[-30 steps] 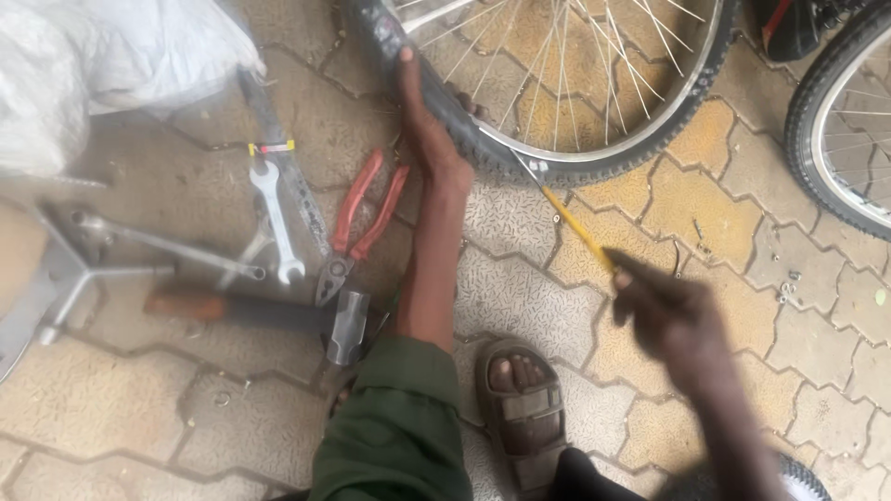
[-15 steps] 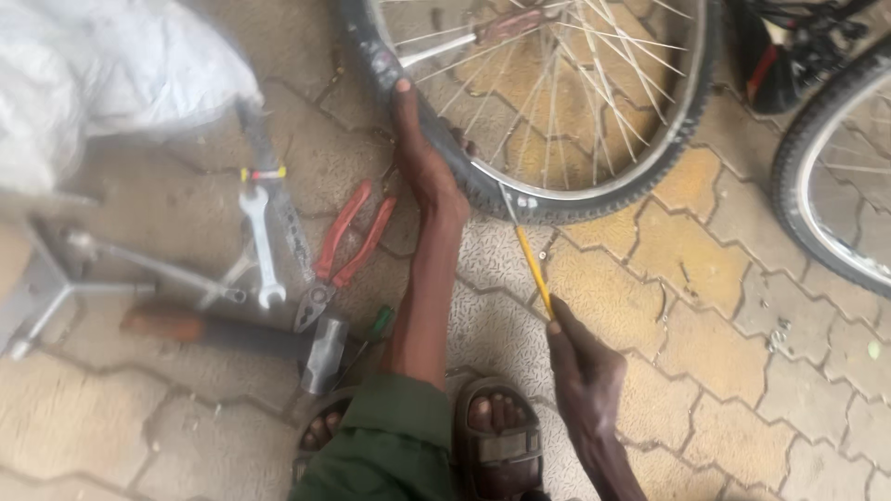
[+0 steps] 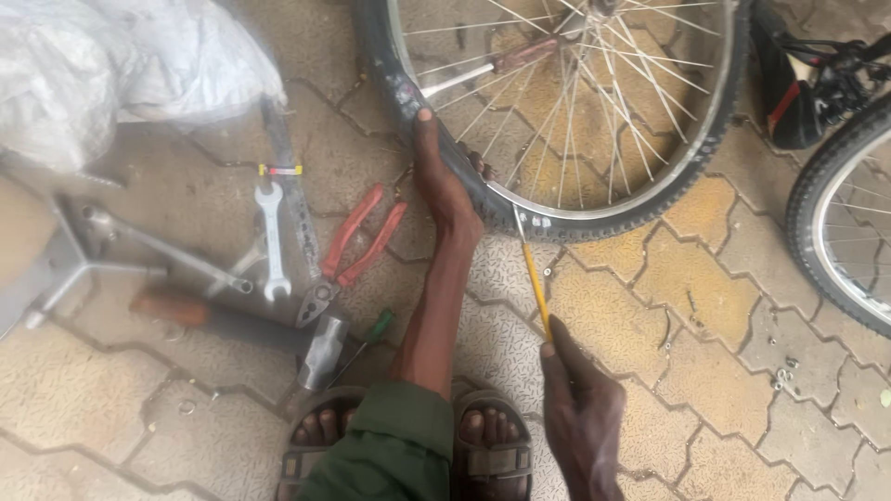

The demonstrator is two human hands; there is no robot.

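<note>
A bicycle wheel (image 3: 594, 121) lies flat on the paved floor (image 3: 724, 306). The left hand (image 3: 444, 181) clasps its black tyre (image 3: 390, 83) at the near edge. The right hand (image 3: 583, 408) is closed around a yellow-handled screwdriver (image 3: 534, 278), whose tip meets the tyre beside the rim. To the left lie a hammer (image 3: 251, 325), red pliers (image 3: 348, 250) and a spanner (image 3: 271, 239).

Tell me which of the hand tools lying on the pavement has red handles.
The pliers, lying between the silver spanner and the left hand's forearm. The spanner is bare metal, and the hammer has a dark handle.
</note>
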